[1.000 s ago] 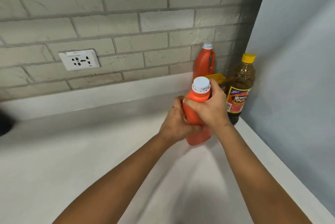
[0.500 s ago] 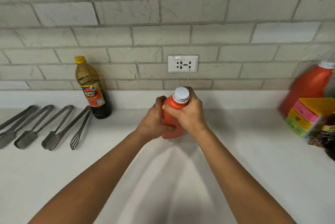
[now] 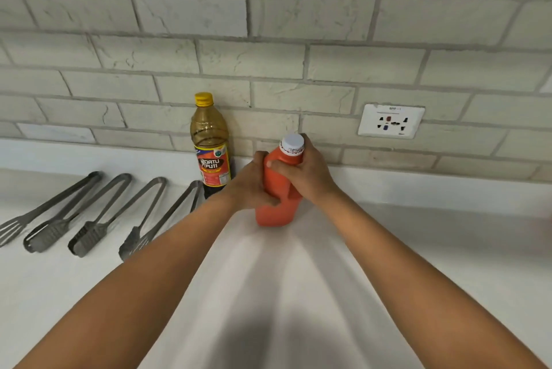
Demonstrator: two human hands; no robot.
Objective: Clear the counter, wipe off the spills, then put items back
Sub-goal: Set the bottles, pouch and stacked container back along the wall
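An orange jug with a white cap stands upright near the back of the white counter. My left hand wraps round its lower left side. My right hand grips its neck and shoulder from the right, thumb across the front. I cannot tell whether its base touches the counter. A brown bottle with a yellow cap and a red label stands just left of it, against the backsplash.
Several metal tongs lie side by side on the counter at the left. A white wall socket sits in the grey brick wall at the right. A white upstand runs along the back of the counter.
Both hands have carried the orange jug leftward along the counter, away from the right corner, to a spot beside the brown bottle. The view has turned left with it.
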